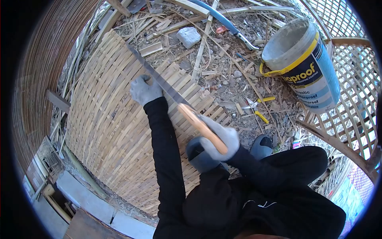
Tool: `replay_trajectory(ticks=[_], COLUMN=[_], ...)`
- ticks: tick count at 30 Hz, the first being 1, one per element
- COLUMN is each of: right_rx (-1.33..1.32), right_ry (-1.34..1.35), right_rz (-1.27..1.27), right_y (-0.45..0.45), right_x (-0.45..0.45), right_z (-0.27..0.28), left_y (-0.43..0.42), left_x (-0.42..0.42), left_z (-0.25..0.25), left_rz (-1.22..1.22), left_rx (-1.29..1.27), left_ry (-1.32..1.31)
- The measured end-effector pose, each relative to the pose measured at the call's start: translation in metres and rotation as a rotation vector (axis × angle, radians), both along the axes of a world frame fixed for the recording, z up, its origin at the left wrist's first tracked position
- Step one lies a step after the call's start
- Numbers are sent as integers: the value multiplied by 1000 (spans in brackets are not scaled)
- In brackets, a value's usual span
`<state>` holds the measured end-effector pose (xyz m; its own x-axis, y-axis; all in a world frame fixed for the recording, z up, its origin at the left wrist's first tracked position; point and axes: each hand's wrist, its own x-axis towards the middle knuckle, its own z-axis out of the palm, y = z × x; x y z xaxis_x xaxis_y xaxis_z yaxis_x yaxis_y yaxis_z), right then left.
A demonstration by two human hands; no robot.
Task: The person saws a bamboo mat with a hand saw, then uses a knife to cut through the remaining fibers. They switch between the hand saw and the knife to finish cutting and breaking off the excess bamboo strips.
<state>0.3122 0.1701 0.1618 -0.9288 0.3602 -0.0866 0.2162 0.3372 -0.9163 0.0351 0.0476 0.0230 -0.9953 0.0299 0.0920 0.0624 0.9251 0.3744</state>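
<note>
A woven bamboo mat [107,103] of pale split strips lies on the ground under my arms. My left hand [145,91], in a grey glove, rests on the mat beside the saw blade. Its fingers are curled, and anything inside them is hidden. My right hand [227,137], also gloved, is closed around the wooden handle of a handsaw [203,126]. The long grey blade slants up and left across the mat, close to its ragged edge of strip ends. Past the left hand, the blade's tip reaches the upper edge of the mat.
A bucket [290,47] with a yellow rim stands at the upper right, by a lattice panel [352,71]. Yellow-handled snips [260,104] lie on the littered ground. A stone [188,37], a blue hose-like piece [219,16] and bamboo scraps lie beyond the mat. Grey blocks [85,195] line the lower left.
</note>
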Motion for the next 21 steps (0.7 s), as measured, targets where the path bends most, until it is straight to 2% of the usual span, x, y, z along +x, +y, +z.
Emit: replay_trajectory(ticks=[5, 9, 13, 18, 21], right_rx=[-35, -51, -28, -10, -51], right_ry=[91, -31, 37, 74, 127], right_rz=[-61, -37, -22, -84, -120], right_y=[-5, -4, 2, -7, -8], right_x=[-44, 11, 36, -38, -63], right_z=[-19, 1, 9, -19, -22], left_y=[-3, -2, -1, -6, -10], left_x=[-2, -3, -3, -10, -6], left_z=[0, -4, -2, -4, -12], left_rz=[-18, -5, -16, -28, -46], left_rx=[-17, -29, -42, -49, -34], left_ry=[24, 28, 41, -87, 54])
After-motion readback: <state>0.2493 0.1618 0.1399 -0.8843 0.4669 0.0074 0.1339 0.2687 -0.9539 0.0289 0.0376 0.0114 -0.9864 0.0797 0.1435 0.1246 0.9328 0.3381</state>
